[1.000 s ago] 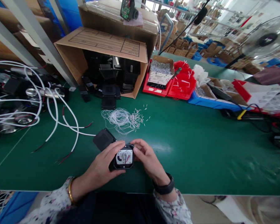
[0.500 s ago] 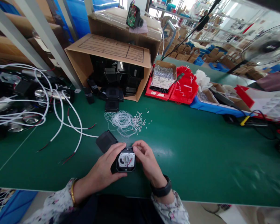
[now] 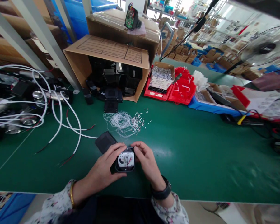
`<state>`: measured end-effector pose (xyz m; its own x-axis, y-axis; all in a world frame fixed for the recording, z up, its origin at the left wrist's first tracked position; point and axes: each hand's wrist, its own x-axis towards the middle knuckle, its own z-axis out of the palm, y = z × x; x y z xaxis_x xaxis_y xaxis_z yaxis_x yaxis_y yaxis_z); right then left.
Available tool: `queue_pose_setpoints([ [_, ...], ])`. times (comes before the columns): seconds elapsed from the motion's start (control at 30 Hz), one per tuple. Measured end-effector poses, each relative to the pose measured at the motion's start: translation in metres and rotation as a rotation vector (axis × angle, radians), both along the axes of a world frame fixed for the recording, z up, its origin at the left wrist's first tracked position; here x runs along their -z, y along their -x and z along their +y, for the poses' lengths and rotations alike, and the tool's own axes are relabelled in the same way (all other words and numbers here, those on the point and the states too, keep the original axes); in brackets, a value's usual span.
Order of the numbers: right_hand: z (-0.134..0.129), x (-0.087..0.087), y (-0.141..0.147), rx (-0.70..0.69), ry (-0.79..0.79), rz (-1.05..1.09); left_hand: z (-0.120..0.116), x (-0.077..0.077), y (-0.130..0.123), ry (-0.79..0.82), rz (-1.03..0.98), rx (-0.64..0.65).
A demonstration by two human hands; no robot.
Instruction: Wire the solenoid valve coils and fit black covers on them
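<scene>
Near the table's front edge, a small black housing (image 3: 125,169) faces up, with a white plate and short red and dark wires inside. Wrapped around its left side is my left hand (image 3: 105,163), closed on it. My right hand (image 3: 146,157) pinches at the housing's upper right corner, thumb and fingers bent; whether a small part sits between them is hidden. A flat black cover (image 3: 105,142) lies just beyond my left fingers, a white cable running to it. Farther back are a tangle of thin clear line (image 3: 119,121) and a pile of small screws (image 3: 137,122).
White cables (image 3: 78,124) and lamp-like parts spread over the left. An open carton (image 3: 77,59) of black housings stands at the back. Red trays (image 3: 156,94) and a blue tray (image 3: 207,108) line the back right. A fan (image 3: 266,48) stands beyond.
The view has shifted slightly. Both hands keep their places at the housing, with only a slight movement of the right fingers at its upper corner.
</scene>
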<state>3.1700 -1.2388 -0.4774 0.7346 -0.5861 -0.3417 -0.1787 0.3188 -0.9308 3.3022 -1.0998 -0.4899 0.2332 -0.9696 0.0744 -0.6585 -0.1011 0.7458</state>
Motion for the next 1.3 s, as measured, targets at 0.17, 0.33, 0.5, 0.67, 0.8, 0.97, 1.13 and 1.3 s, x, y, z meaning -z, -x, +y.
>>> queue_pose_setpoints([
  [0.17, -0.004, 0.001, 0.0, -0.03, 0.012, 0.009, 0.0, 0.001, 0.0, 0.012, 0.008, -0.005],
  [0.33, -0.006, -0.002, -0.001, -0.011, 0.208, 0.089, -0.003, 0.002, 0.003, 0.003, 0.125, -0.109],
  [0.5, -0.01, -0.013, -0.003, -0.075, 0.576, 0.208, -0.003, 0.006, 0.003, -0.018, 0.218, -0.129],
  [0.67, -0.017, -0.018, -0.007, -0.161, 0.633, 0.222, -0.002, 0.009, 0.001, 0.01, 0.24, -0.125],
  [0.8, -0.022, -0.016, -0.008, -0.215, 0.277, 0.164, -0.001, 0.008, 0.001, 0.003, 0.302, -0.116],
  [0.97, -0.018, -0.012, -0.002, -0.191, -0.195, 0.065, 0.004, 0.011, 0.002, -0.011, 0.344, -0.114],
  [1.13, -0.012, -0.005, 0.0, -0.167, -0.253, -0.007, 0.004, 0.017, -0.001, 0.017, 0.273, -0.067],
  [1.3, -0.011, 0.001, -0.002, -0.147, -0.074, -0.018, 0.002, 0.019, -0.004, 0.033, 0.219, -0.033],
])
